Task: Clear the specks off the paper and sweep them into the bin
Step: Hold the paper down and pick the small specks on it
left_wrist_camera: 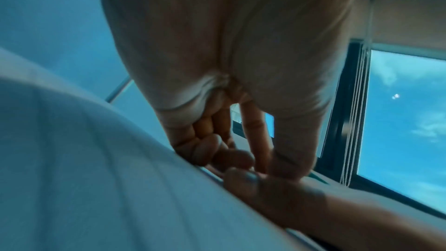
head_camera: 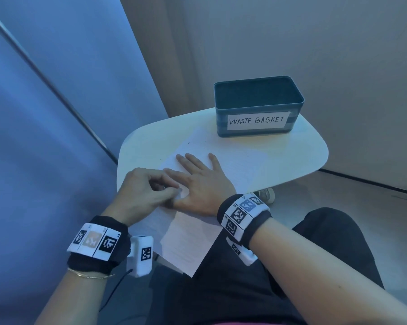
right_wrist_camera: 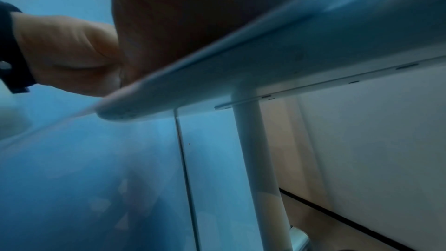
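A white paper sheet (head_camera: 233,160) lies on a small white table (head_camera: 291,151), its near end hanging over the edge towards my lap. A few tiny dark specks (head_camera: 189,143) sit on its far part. My right hand (head_camera: 197,179) lies flat on the sheet with fingers spread. My left hand (head_camera: 146,186) is curled beside it, thumb and index tips meeting at the right thumb; I see nothing held. In the left wrist view the left hand (left_wrist_camera: 272,167) touches that thumb above the paper (left_wrist_camera: 96,159). The teal bin (head_camera: 222,118), labelled WASTE BASKET, stands at the table's far side.
A blue glass panel (head_camera: 45,113) runs along the left and a pale wall behind the bin. Under the table are its leg (right_wrist_camera: 255,159) and a shoe (head_camera: 266,194) on the floor. My dark-trousered lap (head_camera: 244,277) is against the near edge.
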